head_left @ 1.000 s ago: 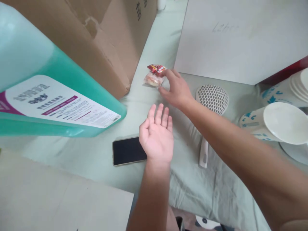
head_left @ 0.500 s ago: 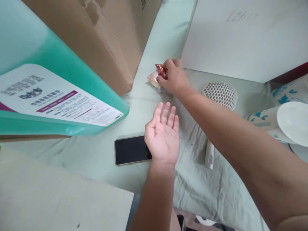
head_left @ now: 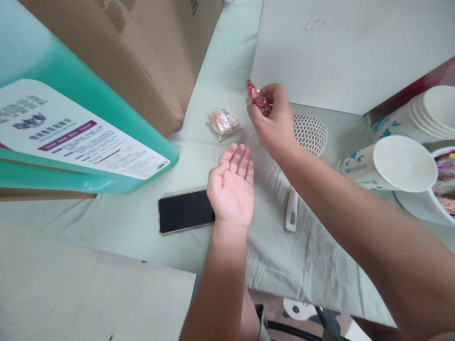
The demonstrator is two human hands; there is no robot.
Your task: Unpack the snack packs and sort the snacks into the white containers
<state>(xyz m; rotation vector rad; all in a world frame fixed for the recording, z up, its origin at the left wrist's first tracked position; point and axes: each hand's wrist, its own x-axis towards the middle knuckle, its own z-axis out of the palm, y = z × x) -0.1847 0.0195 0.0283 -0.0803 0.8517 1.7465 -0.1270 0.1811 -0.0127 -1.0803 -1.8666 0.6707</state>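
Between the thumb and fingers of my right hand point(head_left: 275, 116) is a red shiny wrapped candy point(head_left: 256, 97), lifted above the cloth. My left hand point(head_left: 232, 189) is palm up with its fingers apart and nothing on the palm; it covers the right end of a black phone point(head_left: 185, 211). A small clear packet with pale pink contents point(head_left: 223, 124) lies on the cloth just beyond my left fingertips. Partly behind my right hand and forearm is a white brush or paddle with a holed round head point(head_left: 310, 134) and a white handle point(head_left: 292, 210).
A big green liquid jug point(head_left: 117, 118) and a cardboard box point(head_left: 156, 52) stand at the left. A white box point(head_left: 341, 57) is at the back right. Paper cups point(head_left: 405, 163) and a white bowl of colourful packets point(head_left: 433, 208) stand at the right.
My right hand has lifted the red candy away from the clear packet, up and to the right. The view has shifted, showing more of the cups and the bowl. My left hand stays palm up.
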